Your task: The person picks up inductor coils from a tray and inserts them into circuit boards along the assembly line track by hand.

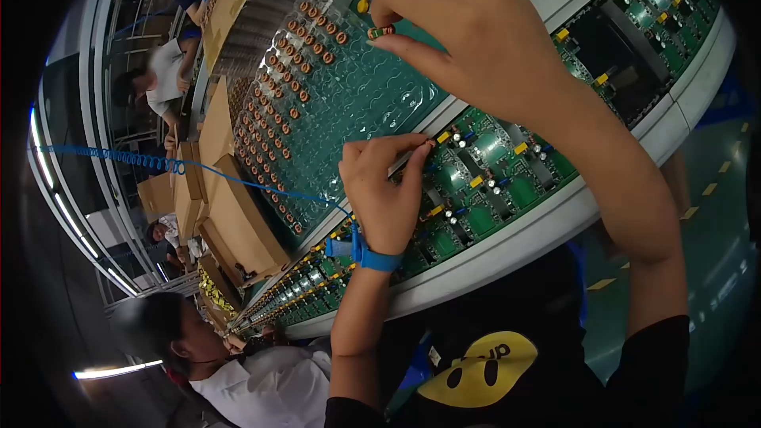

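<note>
My right hand [476, 40] is raised over the edge of a clear plastic tray [357, 103], thumb and forefinger pinching a small wound coil [380, 32] of copper and green. My left hand [384, 182], with a blue wrist strap [372, 258] and coiled cord, pinches a small copper-coloured part [430, 143] above the green circuit boards [476, 150]. Rows of copper coils [297, 71] stand in the tray's left part. Yellow and silver components dot the boards, which lie along a pale rail [491, 250].
A co-worker in white [261, 384] sits at the lower left beside the line. Other people are across the bench at the upper left. Cardboard boxes [230, 222] stand left of the tray. The blue cord [261, 184] crosses over the tray.
</note>
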The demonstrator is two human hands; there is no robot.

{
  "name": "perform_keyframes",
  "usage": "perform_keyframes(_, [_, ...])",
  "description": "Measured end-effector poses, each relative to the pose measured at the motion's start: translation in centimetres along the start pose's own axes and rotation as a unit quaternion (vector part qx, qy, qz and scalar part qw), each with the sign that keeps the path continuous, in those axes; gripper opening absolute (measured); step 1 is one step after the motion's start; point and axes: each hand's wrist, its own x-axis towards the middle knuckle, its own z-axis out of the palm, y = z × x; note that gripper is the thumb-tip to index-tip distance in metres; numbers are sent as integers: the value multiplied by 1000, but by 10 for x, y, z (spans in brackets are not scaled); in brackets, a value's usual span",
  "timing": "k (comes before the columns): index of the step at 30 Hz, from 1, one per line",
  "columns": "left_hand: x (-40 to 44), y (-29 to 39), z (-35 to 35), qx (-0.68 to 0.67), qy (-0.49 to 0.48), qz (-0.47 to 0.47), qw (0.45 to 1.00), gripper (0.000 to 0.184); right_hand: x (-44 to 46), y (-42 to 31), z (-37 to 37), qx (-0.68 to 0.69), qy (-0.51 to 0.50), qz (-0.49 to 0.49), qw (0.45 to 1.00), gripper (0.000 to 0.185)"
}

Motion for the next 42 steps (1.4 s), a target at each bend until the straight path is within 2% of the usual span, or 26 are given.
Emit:
perform_keyframes(14, [-1, 0, 0, 22, 4, 5, 1000, 9, -3, 3, -4, -4, -20, 37, 999, 19])
perform_keyframes(25, [0, 1, 1, 56, 6, 59, 997, 10, -5, 4, -8, -9, -37, 56, 998, 18])
perform_keyframes(42, [1, 3, 2, 69, 2, 59, 996, 9, -7, 6, -12, -17, -58, 81, 995, 17])
